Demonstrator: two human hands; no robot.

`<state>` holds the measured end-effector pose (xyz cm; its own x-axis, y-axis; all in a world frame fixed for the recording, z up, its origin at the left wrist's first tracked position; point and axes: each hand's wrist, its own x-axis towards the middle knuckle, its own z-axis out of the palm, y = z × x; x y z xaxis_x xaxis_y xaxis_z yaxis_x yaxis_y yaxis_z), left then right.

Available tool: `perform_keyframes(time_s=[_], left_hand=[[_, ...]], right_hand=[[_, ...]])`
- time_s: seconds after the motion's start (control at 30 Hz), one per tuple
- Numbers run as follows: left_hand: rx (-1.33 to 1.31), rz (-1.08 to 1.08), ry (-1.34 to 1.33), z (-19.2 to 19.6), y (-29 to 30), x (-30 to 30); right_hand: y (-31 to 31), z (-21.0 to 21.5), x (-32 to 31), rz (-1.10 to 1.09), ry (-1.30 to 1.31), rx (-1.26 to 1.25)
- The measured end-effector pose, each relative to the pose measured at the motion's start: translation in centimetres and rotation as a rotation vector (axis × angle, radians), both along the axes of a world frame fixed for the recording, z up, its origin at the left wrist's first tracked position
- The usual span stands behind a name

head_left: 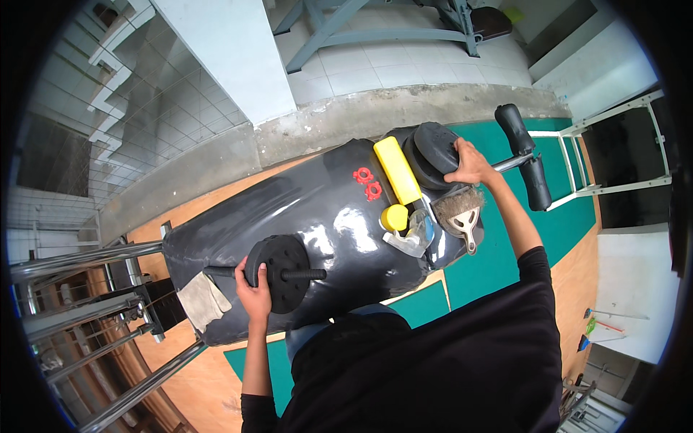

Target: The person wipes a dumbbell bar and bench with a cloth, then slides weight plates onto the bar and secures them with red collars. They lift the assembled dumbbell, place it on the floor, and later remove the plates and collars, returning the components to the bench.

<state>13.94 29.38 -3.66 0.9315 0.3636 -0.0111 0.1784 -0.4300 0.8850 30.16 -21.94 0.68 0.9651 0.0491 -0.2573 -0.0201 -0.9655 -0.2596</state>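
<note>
My left hand [254, 290] is closed around the near edge of a black weight plate [289, 278], which sits on a threaded dumbbell bar [312, 275]. Both bar ends stick out past the plate, above the left half of a shiny black padded bench [332, 245]. At the bench's far right, my right hand [471, 164] grips the rim of another black weight plate [435, 144], tilted over more dark plates [420, 167]. Two red star-shaped collars [368, 184] lie mid-bench. Beside the plates are a yellow oblong container [397, 171] and a brush [460, 213] with a pale handle.
A yellow-capped clear bottle [413, 238] lies near the brush. A beige cloth [204, 302] hangs on the bench's left end, next to metal rails [86, 261]. Padded black rollers [514, 130] stand to the right. Green mats [498, 252] cover part of the floor.
</note>
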Motion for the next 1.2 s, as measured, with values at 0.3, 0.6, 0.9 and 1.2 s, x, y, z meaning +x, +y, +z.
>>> perform_keyframes(time_s=[0.3, 0.6, 0.9, 1.2], left_hand=[[-0.031, 0.009, 0.024, 0.6, -0.4, 0.2], [-0.051, -0.009, 0.027, 0.2, 0.3, -0.3], [-0.106, -0.046, -0.025, -0.4, 0.6, -1.7], [-0.068, -0.115, -0.055, -1.3, 2.3, -4.9]], right_hand=[[-0.8, 3.4, -1.7, -0.506, 0.119, 0.9], [10.7, 6.2, -8.2, -0.424, 0.283, 1.023], [26.3, 2.4, -5.9, -0.026, 0.342, 0.829], [31.4, 0.0, -8.9, 0.257, 0.163, 0.373]])
